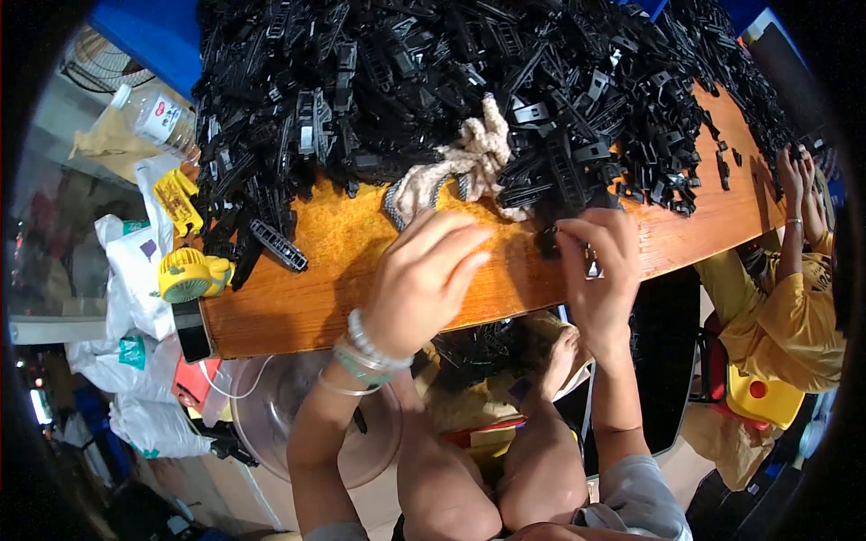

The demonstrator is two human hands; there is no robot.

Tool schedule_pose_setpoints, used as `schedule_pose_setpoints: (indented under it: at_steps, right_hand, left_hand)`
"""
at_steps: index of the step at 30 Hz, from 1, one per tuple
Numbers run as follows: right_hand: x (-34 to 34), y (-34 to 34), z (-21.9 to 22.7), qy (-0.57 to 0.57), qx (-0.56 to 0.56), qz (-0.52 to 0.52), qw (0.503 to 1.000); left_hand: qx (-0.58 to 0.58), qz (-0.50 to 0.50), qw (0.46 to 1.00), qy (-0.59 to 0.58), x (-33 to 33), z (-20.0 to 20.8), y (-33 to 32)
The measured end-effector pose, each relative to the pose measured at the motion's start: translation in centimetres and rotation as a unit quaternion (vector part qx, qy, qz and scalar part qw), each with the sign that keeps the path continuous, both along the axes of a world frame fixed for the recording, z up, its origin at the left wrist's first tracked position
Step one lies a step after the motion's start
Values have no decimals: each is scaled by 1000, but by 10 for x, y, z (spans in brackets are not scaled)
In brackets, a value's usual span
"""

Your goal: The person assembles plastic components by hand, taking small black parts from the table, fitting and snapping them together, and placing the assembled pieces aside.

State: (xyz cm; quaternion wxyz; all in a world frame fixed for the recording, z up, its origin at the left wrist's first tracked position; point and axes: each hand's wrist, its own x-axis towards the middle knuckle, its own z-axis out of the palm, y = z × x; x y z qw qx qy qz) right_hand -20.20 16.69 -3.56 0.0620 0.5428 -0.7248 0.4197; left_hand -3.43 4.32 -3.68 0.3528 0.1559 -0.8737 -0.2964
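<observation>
My left hand (422, 281), slightly blurred, is held above the near part of the orange-brown wooden table (248, 320). Its fingers are stretched out and apart, with nothing visible in them. To its right, my right hand (609, 270) has its fingers closed in a pinch around a small black plastic part (548, 242), mostly hidden by the fingers. Beyond both hands lies a big heap of black plastic parts (388, 90). A whitish knitted glove (474, 162) with a grey cuff lies crumpled at the heap's near edge, just past my left hand.
A yellow handheld fan (191, 275), a plastic bottle (161, 119) and white plastic bags (135, 279) crowd the left side. Below the table edge stands a clear round basin (262, 424). At the right, another person (794, 298) in yellow has hands at the heap.
</observation>
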Motion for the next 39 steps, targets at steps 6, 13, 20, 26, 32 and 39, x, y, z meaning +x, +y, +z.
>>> schedule_pose_setpoints:
  at_steps: [6,13,20,26,32,39]
  right_hand:
    - [-8,21,-6,24,47,-80,995]
    - [-23,47,-22,37,8,-122,992]
    - [-42,56,-32,31,68,-108,991]
    - [-62,58,-40,15,52,-110,992]
    - [-63,51,-55,31,9,-105,994]
    - [-72,56,-60,8,32,-108,994]
  left_hand:
    - [-203,59,974,-80,-58,-4,-18]
    - [37,69,994,-76,-3,2,2]
    - [62,117,987,-95,39,-5,31]
    - [128,170,968,-134,111,16,63]
    - [484,260,800,-240,278,-78,91]
    - [269,360,600,-662,317,-183,117]
